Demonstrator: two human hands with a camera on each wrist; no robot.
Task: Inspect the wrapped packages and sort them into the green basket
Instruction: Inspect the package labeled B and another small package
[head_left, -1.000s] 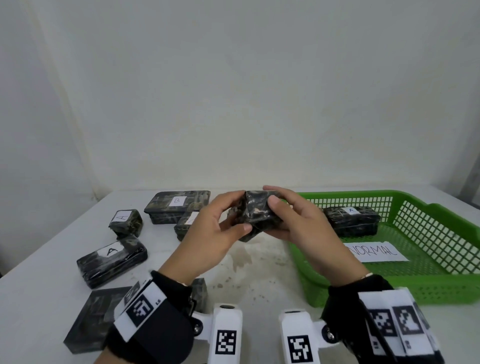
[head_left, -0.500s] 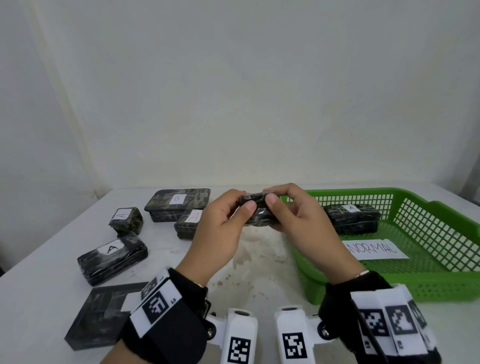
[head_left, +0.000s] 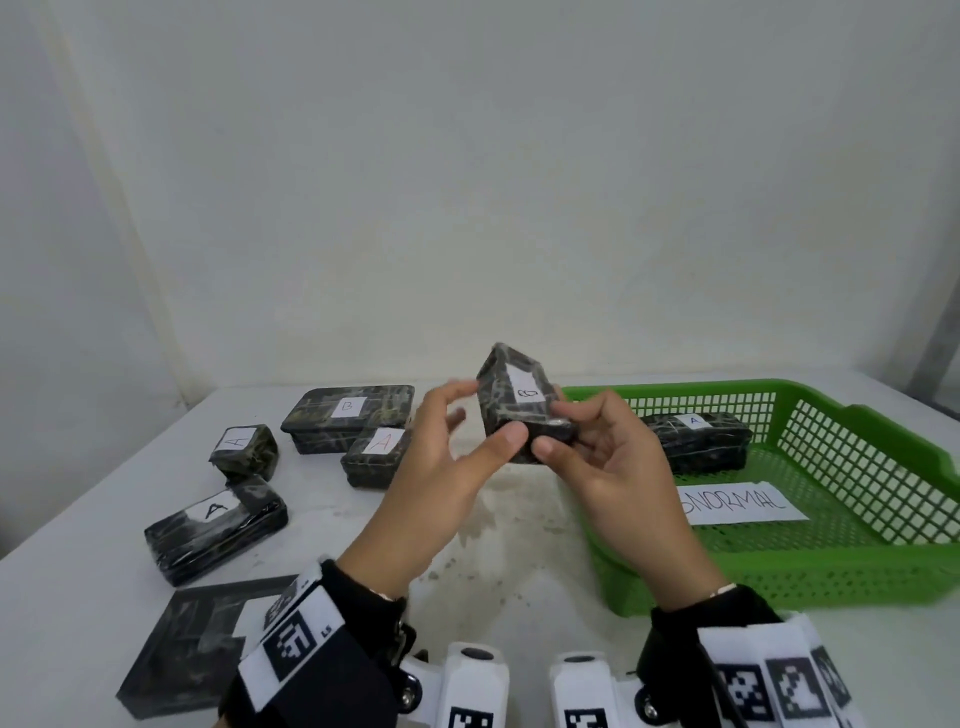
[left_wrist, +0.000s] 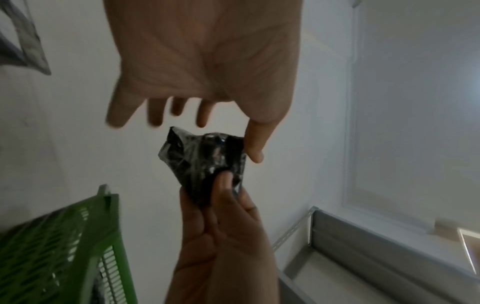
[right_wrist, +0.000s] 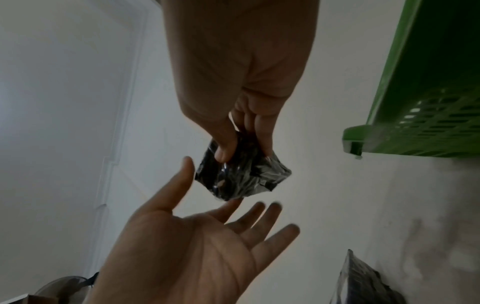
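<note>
right hand (head_left: 618, 467) grip: pinching package (head_left: 519, 405), tilted on end | left hand (head_left: 436, 467): fingers spread, thumb touching | basket (head_left: 883, 462): right, nearer right hand

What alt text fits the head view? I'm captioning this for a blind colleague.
Two hands lift a small dark wrapped package over a white table: right hand pinching it, left hand open beside it. A green basket sits right.
</note>
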